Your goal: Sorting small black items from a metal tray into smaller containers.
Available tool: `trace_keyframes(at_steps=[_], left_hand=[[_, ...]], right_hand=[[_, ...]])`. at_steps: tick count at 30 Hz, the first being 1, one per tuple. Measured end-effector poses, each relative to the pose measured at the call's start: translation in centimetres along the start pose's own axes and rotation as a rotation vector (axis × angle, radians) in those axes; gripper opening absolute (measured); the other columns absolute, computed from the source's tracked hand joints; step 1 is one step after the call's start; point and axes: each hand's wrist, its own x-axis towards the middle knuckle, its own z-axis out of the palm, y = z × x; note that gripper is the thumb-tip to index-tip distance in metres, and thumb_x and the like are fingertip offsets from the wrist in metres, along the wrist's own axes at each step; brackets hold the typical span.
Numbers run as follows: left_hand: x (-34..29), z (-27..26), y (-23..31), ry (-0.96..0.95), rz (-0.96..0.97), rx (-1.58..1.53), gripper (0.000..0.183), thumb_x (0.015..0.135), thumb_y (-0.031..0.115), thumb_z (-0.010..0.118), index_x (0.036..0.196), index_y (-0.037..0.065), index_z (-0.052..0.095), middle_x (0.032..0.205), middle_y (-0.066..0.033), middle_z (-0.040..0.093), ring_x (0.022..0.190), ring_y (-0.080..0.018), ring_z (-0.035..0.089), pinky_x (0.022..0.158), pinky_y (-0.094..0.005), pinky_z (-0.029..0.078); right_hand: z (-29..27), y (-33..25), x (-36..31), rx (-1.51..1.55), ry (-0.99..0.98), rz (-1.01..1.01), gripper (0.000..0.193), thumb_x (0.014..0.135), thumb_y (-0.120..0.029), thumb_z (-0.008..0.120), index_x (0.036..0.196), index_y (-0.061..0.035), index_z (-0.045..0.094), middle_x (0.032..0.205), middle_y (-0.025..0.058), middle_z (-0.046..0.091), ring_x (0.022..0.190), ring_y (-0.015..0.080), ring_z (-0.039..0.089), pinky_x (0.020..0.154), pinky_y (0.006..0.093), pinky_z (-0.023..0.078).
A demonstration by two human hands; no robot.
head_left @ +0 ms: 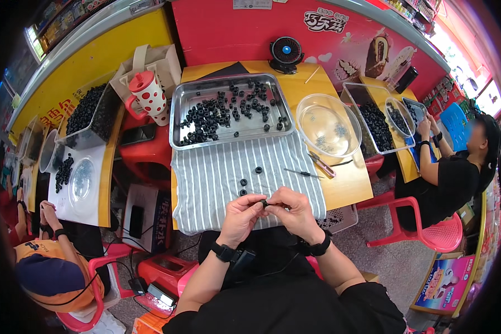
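Observation:
Close together over the front part of a grey-and-white striped cloth (206, 186), my two hands meet on one small black ring-shaped part (264, 204). My left hand (241, 218) pinches it between thumb and fingertips. From the other side, my right hand (293, 215) pinches it too; the fingers partly hide it. Just beyond the hands lie three loose black rings (258, 170). To their right a thin dark pointed tool (303, 173) rests across the cloth. A cutter-like tool with a reddish handle (324, 167) lies by the cloth's edge.
A metal tray (176, 119) at the back holds many black rings. Right of it stands a round clear tub (313, 146); a small black fan (286, 51) is behind. A dotted tumbler (149, 97) stands left. Co-workers sit at both sides, with a pink chair (428, 229) at right.

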Motion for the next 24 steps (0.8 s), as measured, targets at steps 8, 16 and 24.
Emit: trace_keyframes(at_steps=[8, 16, 24], left_hand=[[-0.1, 0.2, 0.1, -0.031, 0.022, 0.017, 0.022, 0.092, -0.002, 0.059, 0.113, -0.004, 0.064, 0.101, -0.0099, 0.065, 0.084, -0.0150, 0.064, 0.077, -0.0267, 0.053], [0.1, -0.4, -0.3, -0.072, 0.111, 0.096, 0.020, 0.091, -0.003, 0.059, 0.111, -0.005, 0.064, 0.100, -0.0073, 0.061, 0.086, -0.0156, 0.062, 0.077, -0.0283, 0.053], [0.0, 0.1, 0.3, -0.039, 0.032, 0.123, 0.027, 0.095, 0.004, 0.056, 0.119, -0.007, 0.061, 0.105, -0.0095, 0.063, 0.086, -0.0153, 0.061, 0.079, -0.0282, 0.051]], right_hand=[[0.4, 1.6, -0.9, 0.287, 0.030, 0.143, 0.002, 0.083, 0.004, 0.067, 0.084, 0.0019, 0.065, 0.075, 0.0020, 0.060, 0.069, 0.0080, 0.059, 0.059, 0.0225, 0.046], [0.2, 2.8, -0.6, 0.404, -0.054, 0.247, 0.003, 0.085, 0.001, 0.066, 0.083, 0.0011, 0.064, 0.074, 0.0029, 0.064, 0.068, 0.0064, 0.058, 0.059, 0.0204, 0.045], [1.2, 2.2, -0.1, 0.322, 0.000, 0.141, 0.009, 0.083, 0.004, 0.067, 0.077, 0.0018, 0.060, 0.072, 0.0034, 0.063, 0.064, 0.0077, 0.059, 0.056, 0.0225, 0.046]])
